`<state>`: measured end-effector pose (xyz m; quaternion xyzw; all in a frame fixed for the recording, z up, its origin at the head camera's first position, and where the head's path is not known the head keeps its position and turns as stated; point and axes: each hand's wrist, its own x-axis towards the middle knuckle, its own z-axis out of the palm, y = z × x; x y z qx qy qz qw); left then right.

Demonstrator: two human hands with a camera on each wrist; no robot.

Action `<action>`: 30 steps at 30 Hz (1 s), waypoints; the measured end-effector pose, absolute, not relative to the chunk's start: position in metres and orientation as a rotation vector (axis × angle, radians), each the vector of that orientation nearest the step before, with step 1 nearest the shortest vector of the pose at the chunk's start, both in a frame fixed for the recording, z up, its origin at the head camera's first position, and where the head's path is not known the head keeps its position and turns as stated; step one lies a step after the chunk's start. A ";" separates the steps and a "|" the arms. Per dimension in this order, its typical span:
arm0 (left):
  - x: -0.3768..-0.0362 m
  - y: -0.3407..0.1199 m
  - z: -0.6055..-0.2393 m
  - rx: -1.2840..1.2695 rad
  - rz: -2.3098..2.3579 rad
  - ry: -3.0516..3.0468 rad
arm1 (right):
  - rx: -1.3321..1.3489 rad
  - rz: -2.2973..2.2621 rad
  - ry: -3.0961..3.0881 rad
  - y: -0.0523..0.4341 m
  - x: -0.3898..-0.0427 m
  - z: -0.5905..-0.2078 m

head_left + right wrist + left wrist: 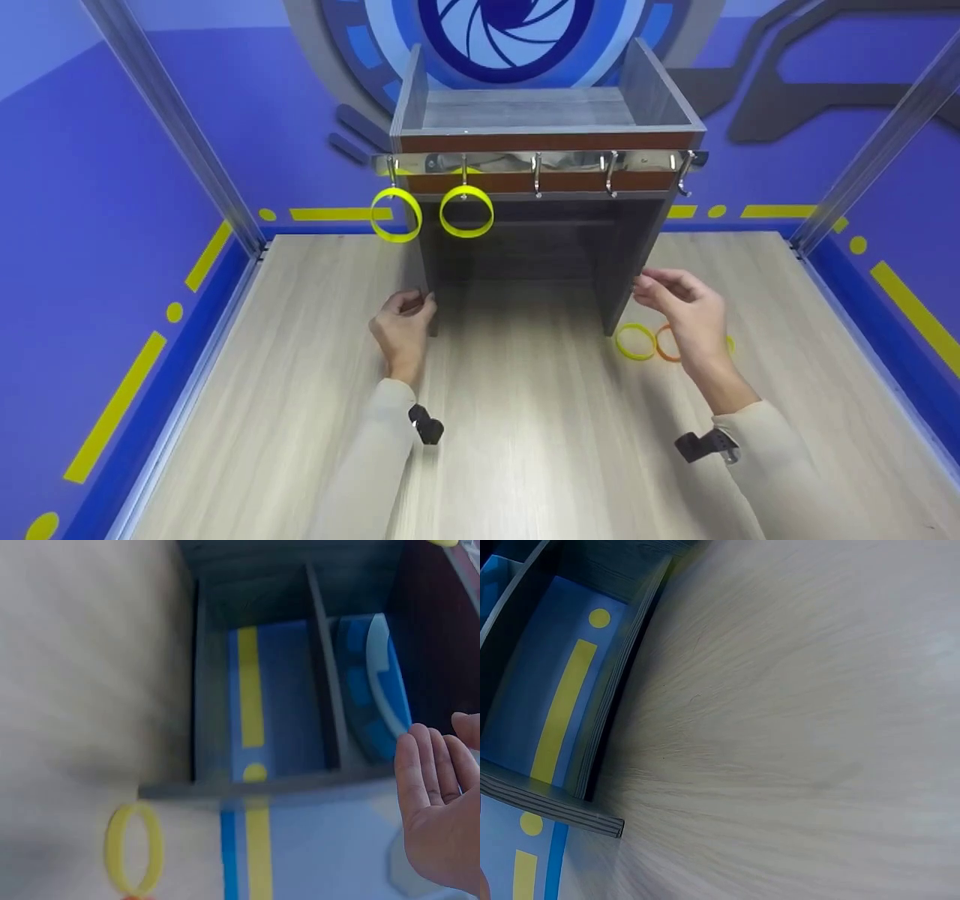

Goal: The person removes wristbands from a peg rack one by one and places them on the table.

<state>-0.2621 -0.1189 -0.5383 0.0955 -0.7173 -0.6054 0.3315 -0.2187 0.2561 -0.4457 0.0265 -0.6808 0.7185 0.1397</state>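
Note:
A grey wooden stand [630,262] with a rail of metal hooks [537,176] stands at the back of the table. Two yellow rings [395,214] [466,211] hang from the two leftmost hooks. My left hand [405,319] sits with curled fingers at the front edge of the stand's left side panel [592,814]; whether it grips the panel is unclear. My right hand [675,300] [439,817] hovers with relaxed, straight fingers just beside the right side panel [262,786], holding nothing. A yellow ring [635,341] [133,847] and an orange ring [664,345] lie on the table under the right hand.
Another yellow ring [730,345] peeks out behind the right wrist. The wooden table [525,450] is enclosed by blue walls with metal corner posts [172,120]. Three hooks on the right of the rail carry nothing.

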 end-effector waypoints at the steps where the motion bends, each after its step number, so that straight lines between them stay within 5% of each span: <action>1: -0.262 -0.119 -0.538 0.249 -1.575 -1.877 | 0.099 2.079 -1.961 0.252 -0.220 -0.444; 30: -0.263 -0.120 -0.540 0.244 -1.563 -1.897 | 0.400 2.217 -1.816 0.158 -0.238 -0.406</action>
